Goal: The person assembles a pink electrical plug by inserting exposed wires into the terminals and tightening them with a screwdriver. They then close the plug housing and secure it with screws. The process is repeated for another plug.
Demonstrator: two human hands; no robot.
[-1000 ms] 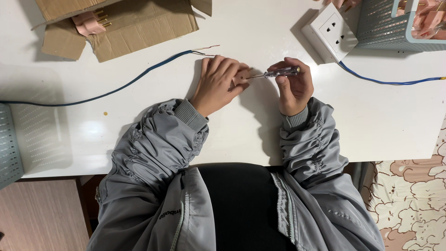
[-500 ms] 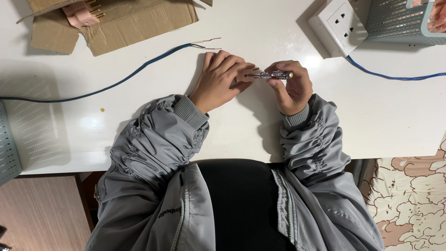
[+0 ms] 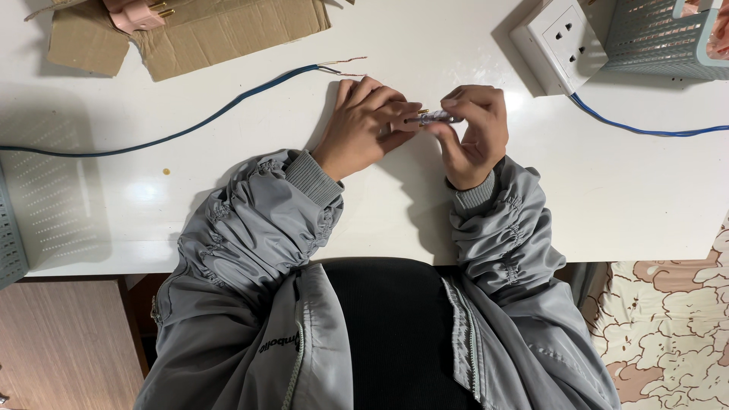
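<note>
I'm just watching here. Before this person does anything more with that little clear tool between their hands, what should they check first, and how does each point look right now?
1. Tool held firmly: ok. The right hand pinches the small clear tool, and the left hand meets its other end.
2. What the left fingers grip at the tool's tip: cannot tell, hidden.
3. Blue cable within reach: ok. Its bared end lies just above the left hand, untouched.
4. White socket clear of the hands: ok, it sits apart at the upper right.
5. Socket's cable live or not: cannot tell.
6. Free space on the white table: ok around the hands.
</note>
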